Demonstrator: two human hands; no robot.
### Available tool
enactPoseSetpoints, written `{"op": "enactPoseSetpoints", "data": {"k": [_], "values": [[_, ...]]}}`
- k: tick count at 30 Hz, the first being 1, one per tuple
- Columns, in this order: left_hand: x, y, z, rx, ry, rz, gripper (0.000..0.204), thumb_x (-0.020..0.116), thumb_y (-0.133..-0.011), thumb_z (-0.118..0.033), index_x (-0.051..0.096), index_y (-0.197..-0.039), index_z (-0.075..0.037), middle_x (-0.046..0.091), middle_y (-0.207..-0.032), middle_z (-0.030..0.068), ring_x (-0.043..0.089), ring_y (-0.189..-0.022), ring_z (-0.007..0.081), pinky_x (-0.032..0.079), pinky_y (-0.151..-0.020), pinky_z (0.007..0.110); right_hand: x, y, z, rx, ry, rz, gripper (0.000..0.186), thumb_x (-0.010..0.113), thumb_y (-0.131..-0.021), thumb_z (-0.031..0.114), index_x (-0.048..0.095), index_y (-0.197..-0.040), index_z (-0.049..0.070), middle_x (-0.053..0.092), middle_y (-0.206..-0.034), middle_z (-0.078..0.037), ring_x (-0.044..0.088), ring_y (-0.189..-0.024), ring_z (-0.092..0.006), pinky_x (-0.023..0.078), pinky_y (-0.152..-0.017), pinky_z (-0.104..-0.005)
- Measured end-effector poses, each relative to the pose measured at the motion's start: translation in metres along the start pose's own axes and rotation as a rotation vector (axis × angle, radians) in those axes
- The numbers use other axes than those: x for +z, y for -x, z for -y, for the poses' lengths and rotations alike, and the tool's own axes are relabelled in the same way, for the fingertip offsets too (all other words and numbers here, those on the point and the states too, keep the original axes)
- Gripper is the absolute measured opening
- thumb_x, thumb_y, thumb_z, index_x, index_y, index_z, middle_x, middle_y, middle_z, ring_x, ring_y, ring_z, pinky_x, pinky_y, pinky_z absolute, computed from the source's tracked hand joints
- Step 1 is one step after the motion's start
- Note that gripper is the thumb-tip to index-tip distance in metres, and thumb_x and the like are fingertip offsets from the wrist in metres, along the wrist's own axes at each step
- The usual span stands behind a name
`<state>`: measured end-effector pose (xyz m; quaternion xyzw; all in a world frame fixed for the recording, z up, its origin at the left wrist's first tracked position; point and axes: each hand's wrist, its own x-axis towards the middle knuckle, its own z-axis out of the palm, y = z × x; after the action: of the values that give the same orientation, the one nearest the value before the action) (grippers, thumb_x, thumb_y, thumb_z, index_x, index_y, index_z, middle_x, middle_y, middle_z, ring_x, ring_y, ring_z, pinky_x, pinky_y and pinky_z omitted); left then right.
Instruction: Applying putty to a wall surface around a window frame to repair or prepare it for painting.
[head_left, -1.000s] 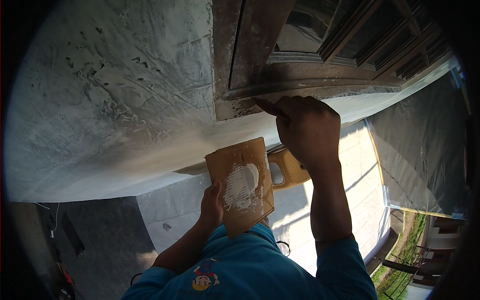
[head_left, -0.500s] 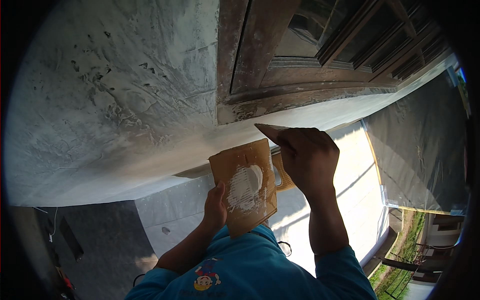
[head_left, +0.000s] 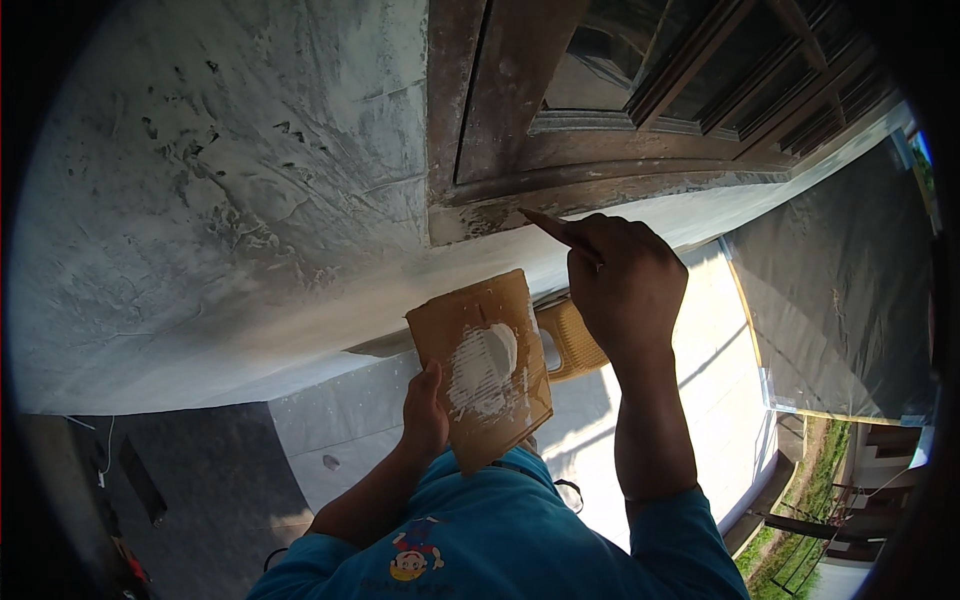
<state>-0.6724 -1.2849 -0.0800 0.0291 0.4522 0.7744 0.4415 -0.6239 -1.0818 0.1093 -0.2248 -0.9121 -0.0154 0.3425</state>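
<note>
My left hand [head_left: 427,412] grips a piece of brown cardboard [head_left: 500,292] by its left edge. A smear of white putty [head_left: 478,378] lies on the cardboard, thicker along its right side. Closed in a fist, my right hand [head_left: 628,290] holds a thin putty knife [head_left: 545,226], seen nearly edge-on; its handle is hidden in my fingers. The blade's tip is at the bottom rail of the brown wooden window frame [head_left: 480,220], above the cardboard. Whether the tip touches the wood I cannot tell.
A patchy grey-white wall [head_left: 270,200] fills the left side. Below the window stands a tan plastic stool or chair [head_left: 580,340], partly covered by the cardboard and my right hand. A dark sheet [head_left: 840,290] hangs at the right. The pale tiled floor [head_left: 700,400] is partly sunlit.
My right hand has moved up and slightly right, bringing the putty knife's tip from below the window frame onto its rail in view. The cardboard has shifted slightly left and up.
</note>
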Motion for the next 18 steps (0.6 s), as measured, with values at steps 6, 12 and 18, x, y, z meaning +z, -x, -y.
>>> {"op": "enactPoseSetpoints", "data": {"k": [6, 12, 18], "values": [[0.001, 0.008, -0.006, 0.019, 0.133, 0.025, 0.051, 0.037, -0.106, -0.043, 0.047, -0.133, 0.000, 0.062, -0.119, 0.0135, 0.062, -0.109, 0.0192, 0.047, -0.097, 0.034, 0.013, 0.014, 0.014, -0.127, -0.103, -0.016, 0.011, 0.075, -0.072, 0.011, 0.068, -0.081, 0.014, 0.068, -0.072, -0.001, 0.066, -0.065, -0.0191, 0.054, -0.060, -0.0325], [-0.003, 0.011, 0.002, 0.036, 0.135, -0.053, 0.051, 0.039, -0.106, -0.043, 0.049, -0.132, 0.000, 0.062, -0.120, 0.0117, 0.059, -0.114, 0.0185, 0.044, -0.101, 0.034, 0.003, -0.011, -0.002, -0.013, 0.041, 0.016, 0.007, 0.072, -0.074, 0.011, 0.067, -0.078, 0.012, 0.066, -0.070, -0.003, 0.066, -0.067, -0.0215, 0.053, -0.059, -0.0332], [-0.009, 0.011, 0.004, 0.025, 0.161, -0.076, 0.047, 0.040, -0.106, -0.041, 0.051, -0.128, -0.001, 0.061, -0.119, 0.0098, 0.058, -0.110, 0.0180, 0.043, -0.101, 0.034, 0.005, 0.002, 0.007, -0.192, -0.051, -0.002, 0.010, 0.076, -0.075, 0.017, 0.066, -0.075, 0.013, 0.064, -0.067, -0.002, 0.064, -0.063, -0.0192, 0.051, -0.059, -0.0330]]}}
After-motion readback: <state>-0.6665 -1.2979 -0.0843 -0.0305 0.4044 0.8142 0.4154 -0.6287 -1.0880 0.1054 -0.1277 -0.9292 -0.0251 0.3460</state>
